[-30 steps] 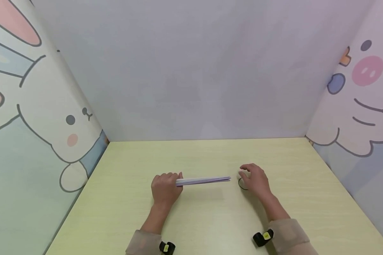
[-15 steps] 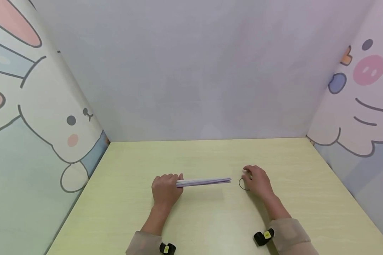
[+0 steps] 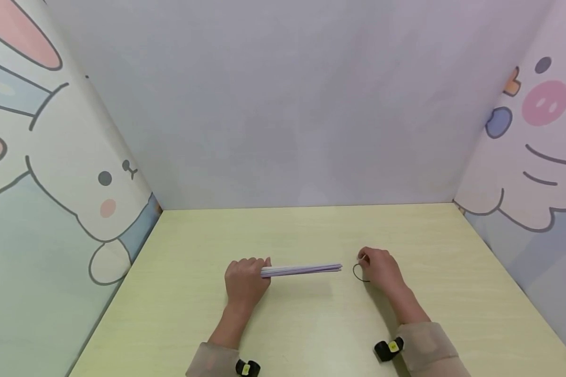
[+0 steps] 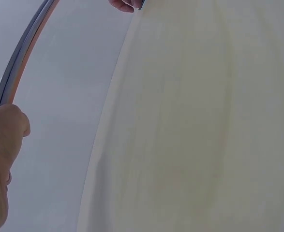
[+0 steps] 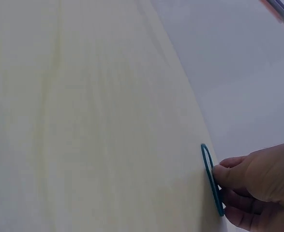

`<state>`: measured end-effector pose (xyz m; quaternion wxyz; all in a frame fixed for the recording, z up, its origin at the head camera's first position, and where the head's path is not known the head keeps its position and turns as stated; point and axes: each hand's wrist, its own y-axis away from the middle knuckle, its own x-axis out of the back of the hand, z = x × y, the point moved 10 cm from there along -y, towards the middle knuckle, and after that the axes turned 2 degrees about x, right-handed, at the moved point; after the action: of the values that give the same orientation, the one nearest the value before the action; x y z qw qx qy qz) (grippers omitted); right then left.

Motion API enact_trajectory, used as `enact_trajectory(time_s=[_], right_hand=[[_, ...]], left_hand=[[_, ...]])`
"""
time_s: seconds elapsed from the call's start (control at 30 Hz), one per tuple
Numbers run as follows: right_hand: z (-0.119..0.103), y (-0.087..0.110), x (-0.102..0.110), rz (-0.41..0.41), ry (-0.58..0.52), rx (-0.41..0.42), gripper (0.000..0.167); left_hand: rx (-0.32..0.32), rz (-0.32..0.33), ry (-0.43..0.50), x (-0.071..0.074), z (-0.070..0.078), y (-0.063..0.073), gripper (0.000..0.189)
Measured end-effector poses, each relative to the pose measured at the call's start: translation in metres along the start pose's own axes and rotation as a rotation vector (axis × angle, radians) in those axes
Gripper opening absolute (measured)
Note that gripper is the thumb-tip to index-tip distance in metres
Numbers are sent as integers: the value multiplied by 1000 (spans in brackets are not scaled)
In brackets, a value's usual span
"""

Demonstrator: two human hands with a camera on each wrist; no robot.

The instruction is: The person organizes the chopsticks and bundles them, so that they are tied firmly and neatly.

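Note:
My left hand [image 3: 247, 281] grips one end of a bundle of thin sticks [image 3: 302, 270], which points right above the table. They look whitish-purple in the head view, but grey and orange in the left wrist view, where the fist [image 4: 4, 137] closes round their lower end. To the right, beyond the bundle's free end, my right hand [image 3: 382, 270] pinches a thin round rubber band [image 3: 354, 272] between thumb and fingers. The right wrist view gives the band [image 5: 214, 186] a teal colour, standing close to the tabletop. The fingers hide part of the loop.
The pale wooden table [image 3: 306, 330] ends at a plain grey back wall [image 3: 287, 104]. Side panels with a cartoon rabbit [image 3: 66, 173] and a cartoon pig [image 3: 528, 141] flank it. Both wrists carry a black camera [image 3: 388, 350].
My right thumb and fingers have closed together on the rubber band, from a more spread position, and the hand has shifted slightly right and down. My left hand and the bundle hardly move.

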<state>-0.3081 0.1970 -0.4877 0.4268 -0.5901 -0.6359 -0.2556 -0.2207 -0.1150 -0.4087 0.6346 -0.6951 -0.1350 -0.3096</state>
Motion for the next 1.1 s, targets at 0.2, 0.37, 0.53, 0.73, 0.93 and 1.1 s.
enact_trajectory(time_s=[0.2,0.37,0.53,0.73,0.93,1.1], right_hand=[[-3,2,-5,-94,13,-11,7],[-9,6,-11,-131,83,57,14],[-14,8,-3,-43,107,115,19],[-15,7,7,70,36,135,7],[-15,5,13,125,-75,120,5],[-19,2,19,157,-163,83,8]], left_hand=[[5,-13,3,-1,0,0,32],[11,-25,8,-2,-1,1,30],[6,-22,10,-1,0,1,30],[4,-27,7,-2,1,0,31],[1,-14,-2,-2,-1,0,31],[12,-5,-5,-3,-5,1,31]])
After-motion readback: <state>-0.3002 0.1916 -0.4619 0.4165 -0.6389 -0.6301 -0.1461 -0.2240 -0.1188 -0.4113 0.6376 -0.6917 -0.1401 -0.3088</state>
